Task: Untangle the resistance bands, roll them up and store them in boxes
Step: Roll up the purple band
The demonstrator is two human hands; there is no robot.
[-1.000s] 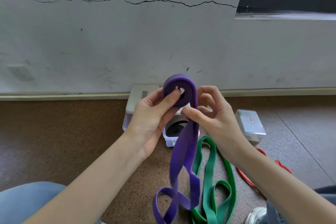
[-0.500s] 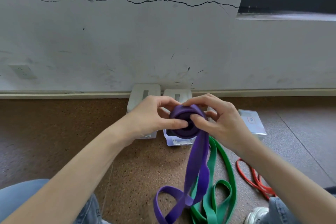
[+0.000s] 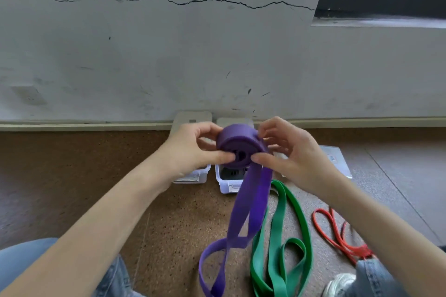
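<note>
A purple resistance band [image 3: 237, 144] is partly wound into a thick roll held in front of me, its flat side facing me. Its loose tail hangs down to the floor and loops there. My left hand [image 3: 193, 149] grips the roll from the left, thumb on its face. My right hand [image 3: 287, 152] pinches it from the right. A green band [image 3: 280, 236] lies in loops on the floor to the right of the tail. A thin red band [image 3: 337, 234] lies further right. An open white box [image 3: 226, 184] sits under the roll, with something dark inside.
A second white box [image 3: 193, 176] stands left of the open one, both against the grey wall. A flat box lid [image 3: 336, 159] lies on the floor at the right. My jeans-covered knees and a shoe [image 3: 340, 284] frame the bottom corners.
The roll has come down from upright at chest height to lie tilted between both hands. It has grown thicker, and the hanging tail is shorter.
</note>
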